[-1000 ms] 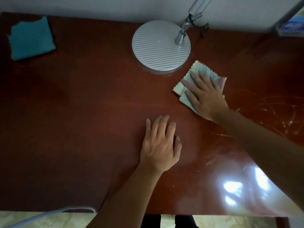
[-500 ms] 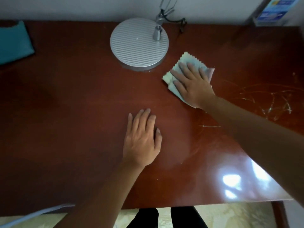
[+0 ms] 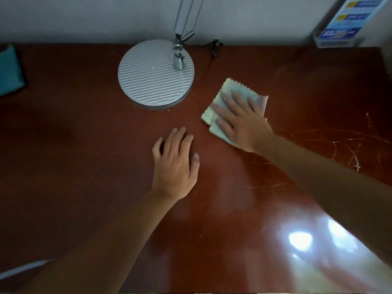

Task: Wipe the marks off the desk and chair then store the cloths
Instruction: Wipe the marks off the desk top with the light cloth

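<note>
Head view: right hand [image 3: 241, 124] presses flat on pale cloth [image 3: 235, 88].

Teal cloth [image 3: 9, 71] cut off left.

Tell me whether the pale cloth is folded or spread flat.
Folded: the pale cloth shows stepped, layered edges beside the right hand pressing it.

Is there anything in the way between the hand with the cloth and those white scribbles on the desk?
Nothing visible is. The right hand presses the pale cloth flat on the desk, and the white marks lie to its right across bare wood. The lamp base sits on the other side, out of that path.
</note>
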A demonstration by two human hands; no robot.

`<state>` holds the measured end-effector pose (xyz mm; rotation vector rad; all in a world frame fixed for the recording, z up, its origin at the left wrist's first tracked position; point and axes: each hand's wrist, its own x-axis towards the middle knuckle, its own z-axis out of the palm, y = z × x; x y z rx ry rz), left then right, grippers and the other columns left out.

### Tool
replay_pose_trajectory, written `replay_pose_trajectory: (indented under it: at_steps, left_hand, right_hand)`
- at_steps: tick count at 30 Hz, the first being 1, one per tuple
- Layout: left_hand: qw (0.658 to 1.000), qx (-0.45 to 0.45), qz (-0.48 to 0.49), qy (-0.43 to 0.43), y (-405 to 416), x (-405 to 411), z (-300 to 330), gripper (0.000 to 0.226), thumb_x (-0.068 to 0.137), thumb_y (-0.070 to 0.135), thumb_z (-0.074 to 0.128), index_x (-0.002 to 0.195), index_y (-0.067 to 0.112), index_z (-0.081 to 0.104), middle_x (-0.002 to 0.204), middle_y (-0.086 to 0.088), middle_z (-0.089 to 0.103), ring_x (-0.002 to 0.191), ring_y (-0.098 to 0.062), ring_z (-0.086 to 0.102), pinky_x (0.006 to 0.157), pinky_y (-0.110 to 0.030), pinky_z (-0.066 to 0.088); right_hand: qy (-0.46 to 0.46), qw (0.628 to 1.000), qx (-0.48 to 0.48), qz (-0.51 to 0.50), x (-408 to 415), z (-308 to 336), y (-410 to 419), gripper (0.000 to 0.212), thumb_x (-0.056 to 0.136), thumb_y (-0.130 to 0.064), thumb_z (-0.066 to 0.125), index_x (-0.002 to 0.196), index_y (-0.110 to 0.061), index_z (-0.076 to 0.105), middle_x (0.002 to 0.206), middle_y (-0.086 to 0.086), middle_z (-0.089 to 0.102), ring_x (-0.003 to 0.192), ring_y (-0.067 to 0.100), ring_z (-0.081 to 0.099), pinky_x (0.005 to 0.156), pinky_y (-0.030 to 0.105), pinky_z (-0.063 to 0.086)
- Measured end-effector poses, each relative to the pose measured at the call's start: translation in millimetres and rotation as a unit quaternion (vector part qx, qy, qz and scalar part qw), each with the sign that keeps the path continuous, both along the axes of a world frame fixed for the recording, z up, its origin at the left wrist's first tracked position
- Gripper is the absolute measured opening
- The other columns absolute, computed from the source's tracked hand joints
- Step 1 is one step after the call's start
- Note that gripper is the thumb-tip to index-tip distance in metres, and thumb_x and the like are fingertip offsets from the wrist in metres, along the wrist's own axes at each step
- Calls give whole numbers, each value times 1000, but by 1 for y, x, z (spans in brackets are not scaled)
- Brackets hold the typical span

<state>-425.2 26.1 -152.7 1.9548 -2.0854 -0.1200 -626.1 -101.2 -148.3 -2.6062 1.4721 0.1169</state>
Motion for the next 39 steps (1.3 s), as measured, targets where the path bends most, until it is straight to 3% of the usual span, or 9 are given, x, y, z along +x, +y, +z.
replay_pose_trajectory:
  at_steps: [3,9,12,16,19,24,31,35,39]
  left_hand:
    - [1000,20,17,-15,-7,-10,-6,50,96,37,43,136,9,54,150,-11,48,144,-27,37,115,-51,27]
    - [999,32,20,-33,-7,-10,-1,50,95,35,45,135,8,55,149,-12,49,143,-28,39,114,-52,30]
    - [998,40,26,-33,-7,-11,0,49,95,35,46,135,9,55,149,-12,48,143,-28,38,116,-50,29]
    - [998,46,28,-37,-9,-11,0,50,95,36,43,136,9,54,149,-12,47,143,-27,37,116,-49,27]
    - [998,38,24,-37,-8,-11,0,51,95,36,42,136,7,54,149,-13,48,143,-28,38,115,-50,29]
    - [999,32,28,-31,-7,-11,1,49,98,34,40,136,8,55,149,-12,49,142,-29,40,116,-49,27]
    - [999,28,30,-21,-7,-10,-1,47,98,33,43,137,9,55,149,-10,49,143,-26,39,117,-48,28]
    - [999,30,25,-15,-6,-9,-2,48,97,32,41,137,9,54,150,-9,48,144,-26,39,118,-46,26]
    - [999,31,31,-5,-7,-10,-1,47,98,32,41,136,9,55,150,-9,49,143,-26,39,118,-47,28]
  right_hand:
    - [-13,999,-20,-28,4,-2,-8,62,98,-51,6,156,-34,22,166,5,15,153,32,6,120,54,3]
    - [-42,984,19,172,-23,-7,66,51,104,-48,27,154,-37,28,165,2,18,153,29,9,121,56,16]
    - [-53,994,-9,98,-39,-9,1,52,104,-47,25,154,-31,32,163,8,22,152,34,13,120,57,15]
    - [-42,999,-17,-13,-28,-7,-54,58,103,-46,13,157,-27,20,166,9,13,153,33,2,121,48,-5]
    - [-62,993,-40,97,-13,-11,10,55,104,-41,20,156,-21,25,164,13,18,151,38,8,121,59,7]
    - [-86,970,11,227,-32,-8,54,49,106,-46,32,153,-32,34,163,1,22,153,27,11,123,51,12]
    - [-55,997,-32,35,4,-6,-58,59,101,-47,14,155,-26,27,163,10,22,151,37,11,121,57,6]
    - [-72,974,-8,214,-5,-9,48,51,105,-44,29,154,-30,31,164,3,20,153,30,10,119,59,16]
    - [-49,972,10,228,-33,-8,9,50,105,-49,22,154,-37,28,165,0,19,153,27,10,121,57,12]
